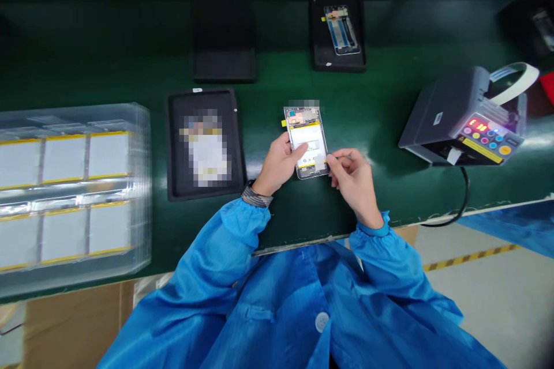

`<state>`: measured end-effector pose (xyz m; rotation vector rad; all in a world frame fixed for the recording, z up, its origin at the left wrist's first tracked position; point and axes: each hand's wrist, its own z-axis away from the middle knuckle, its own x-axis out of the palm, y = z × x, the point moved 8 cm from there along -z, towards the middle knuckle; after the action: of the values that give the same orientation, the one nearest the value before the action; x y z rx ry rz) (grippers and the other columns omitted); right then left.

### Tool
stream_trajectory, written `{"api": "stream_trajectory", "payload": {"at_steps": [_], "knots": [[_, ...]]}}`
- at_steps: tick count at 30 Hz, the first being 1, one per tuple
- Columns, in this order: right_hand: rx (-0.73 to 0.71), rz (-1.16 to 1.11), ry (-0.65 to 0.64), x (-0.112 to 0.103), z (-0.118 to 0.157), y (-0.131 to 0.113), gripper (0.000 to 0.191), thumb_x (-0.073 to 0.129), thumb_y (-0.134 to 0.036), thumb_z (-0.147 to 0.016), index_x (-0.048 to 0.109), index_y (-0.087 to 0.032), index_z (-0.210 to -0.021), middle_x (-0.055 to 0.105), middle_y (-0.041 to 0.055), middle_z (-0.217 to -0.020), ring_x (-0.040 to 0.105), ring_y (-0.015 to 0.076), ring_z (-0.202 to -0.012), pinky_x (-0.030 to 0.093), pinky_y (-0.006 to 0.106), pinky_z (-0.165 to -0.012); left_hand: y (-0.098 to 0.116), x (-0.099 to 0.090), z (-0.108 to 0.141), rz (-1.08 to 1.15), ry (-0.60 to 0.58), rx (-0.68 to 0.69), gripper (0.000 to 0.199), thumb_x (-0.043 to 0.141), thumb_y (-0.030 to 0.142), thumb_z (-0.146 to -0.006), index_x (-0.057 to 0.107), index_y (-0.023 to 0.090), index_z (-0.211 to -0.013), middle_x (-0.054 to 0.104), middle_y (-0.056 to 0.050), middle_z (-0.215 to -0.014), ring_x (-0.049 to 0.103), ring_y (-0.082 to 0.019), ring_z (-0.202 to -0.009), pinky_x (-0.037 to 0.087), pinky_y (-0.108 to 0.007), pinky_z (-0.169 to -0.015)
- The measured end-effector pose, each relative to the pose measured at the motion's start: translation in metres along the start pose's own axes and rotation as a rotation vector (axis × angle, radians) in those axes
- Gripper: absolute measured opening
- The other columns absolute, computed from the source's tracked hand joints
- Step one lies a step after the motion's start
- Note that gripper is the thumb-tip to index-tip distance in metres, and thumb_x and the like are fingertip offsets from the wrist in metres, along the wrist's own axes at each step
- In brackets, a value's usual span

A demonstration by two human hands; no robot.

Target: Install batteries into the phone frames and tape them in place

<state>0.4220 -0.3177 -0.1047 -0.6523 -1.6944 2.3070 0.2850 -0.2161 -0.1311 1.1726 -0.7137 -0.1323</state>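
My left hand [278, 162] is closed around the left edge of an opened phone [306, 172], its thumb lying on the white battery [308, 137] inside. The phone is tilted slightly over the bench, with circuit parts showing at its top end and a yellow tab at its upper left. At the lower right edge of the phone, my right hand [352, 177] has thumb and forefinger pinched together. A small pale patch [319, 162] lies on the phone beside those fingertips; whether they hold it, I cannot tell.
Left of the phone, a black tray [172, 150] holds another, blurred-out phone. Stacked clear plastic trays [145, 196] with several white batteries stand farther left. Behind are a black tray [225, 66] and another tray [341, 63] with an opened phone. A tape dispenser [437, 115] stands right, its cable over the edge.
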Motion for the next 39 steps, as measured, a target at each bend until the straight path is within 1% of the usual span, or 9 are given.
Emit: {"api": "stream_trajectory", "payload": {"at_steps": [3,6,12,20,27,31,33,36,39], "knots": [[0.044,-0.035,-0.112,0.01,-0.005,-0.003,0.06,0.082,-0.062,-0.074,0.053,-0.023,-0.109,0.063,-0.0061,-0.064,0.055,0.0118,-0.048,0.04,0.023,-0.042,0.001,0.0,0.0,0.0,-0.001,-0.001,0.06,0.084,0.044,-0.079,0.06,0.015,-0.125,0.07,-0.016,-0.132,0.07,-0.032,-0.117,0.056,-0.048,-0.103],[0.103,-0.02,-0.272,0.022,-0.012,-0.003,0.062,0.088,-0.062,-0.065,0.053,-0.022,-0.095,0.068,-0.0031,-0.067,0.057,0.011,-0.047,0.041,0.022,-0.041,0.002,-0.001,0.0,-0.024,0.001,0.011,0.059,0.084,0.045,-0.079,0.06,0.016,-0.125,0.071,-0.015,-0.131,0.07,-0.031,-0.117,0.056,-0.047,-0.103],[0.132,-0.031,-0.51,0.027,-0.026,-0.004,0.052,0.081,-0.064,-0.076,0.06,-0.018,-0.088,0.073,0.0033,-0.067,0.066,0.0142,-0.05,0.046,0.022,-0.045,0.001,0.0,0.001,0.003,-0.033,-0.004,0.059,0.085,0.045,-0.078,0.061,0.015,-0.123,0.074,-0.015,-0.126,0.073,-0.031,-0.111,0.059,-0.046,-0.097],[0.084,-0.094,-0.499,0.039,-0.039,-0.008,0.055,0.086,-0.063,-0.07,0.053,-0.021,-0.08,0.075,0.003,-0.069,0.067,0.017,-0.05,0.051,0.025,-0.044,0.012,-0.008,0.004,-0.034,0.053,0.012,0.062,0.086,0.046,-0.077,0.06,0.015,-0.123,0.073,-0.015,-0.127,0.073,-0.03,-0.11,0.058,-0.044,-0.096],[-0.038,-0.229,-0.576,0.069,-0.051,-0.032,0.054,0.081,-0.067,-0.073,0.053,-0.022,-0.079,0.074,0.003,-0.067,0.067,0.018,-0.049,0.053,0.027,-0.045,0.047,-0.026,0.008,-0.115,0.129,0.082,0.06,0.085,0.049,-0.077,0.063,0.014,-0.12,0.073,-0.017,-0.128,0.071,-0.031,-0.115,0.057,-0.044,-0.099],[-0.157,-0.252,-0.6,0.105,-0.069,-0.058,0.06,0.082,-0.07,-0.068,0.046,-0.023,-0.073,0.071,0.0003,-0.061,0.065,0.0178,-0.048,0.051,0.027,-0.044,0.085,-0.05,0.005,-0.197,0.232,0.166,0.063,0.089,0.047,-0.072,0.064,0.013,-0.119,0.076,-0.017,-0.119,0.073,-0.032,-0.11,0.058,-0.047,-0.098],[-0.199,-0.231,-0.63,0.122,-0.088,-0.07,0.059,0.072,-0.076,-0.075,0.047,-0.023,-0.075,0.069,0.0014,-0.06,0.065,0.0184,-0.049,0.049,0.026,-0.045,0.11,-0.064,-0.006,-0.26,0.248,0.184,0.062,0.091,0.044,-0.069,0.066,0.012,-0.116,0.078,-0.016,-0.113,0.074,-0.032,-0.106,0.058,-0.048,-0.096],[-0.291,-0.057,-0.446,0.112,-0.142,-0.087,0.051,0.053,-0.071,-0.094,0.054,-0.022,-0.08,0.068,0.0054,-0.062,0.067,0.0203,-0.056,0.05,0.028,-0.055,0.157,-0.098,-0.034,-0.37,0.332,0.241,0.054,0.091,0.04,-0.067,0.067,0.012,-0.107,0.079,-0.014,-0.104,0.076,-0.031,-0.099,0.058,-0.048,-0.095],[-0.405,0.32,0.144,0.052,-0.2,-0.104,0.026,0.057,-0.042,-0.099,0.059,-0.018,-0.087,0.073,0.0129,-0.085,0.068,0.0263,-0.087,0.05,0.036,-0.081,0.197,-0.142,-0.072,-0.522,0.522,0.244,0.046,0.09,0.032,-0.07,0.061,0.014,-0.1,0.078,-0.01,-0.088,0.075,-0.027,-0.09,0.059,-0.045,-0.089]]}}
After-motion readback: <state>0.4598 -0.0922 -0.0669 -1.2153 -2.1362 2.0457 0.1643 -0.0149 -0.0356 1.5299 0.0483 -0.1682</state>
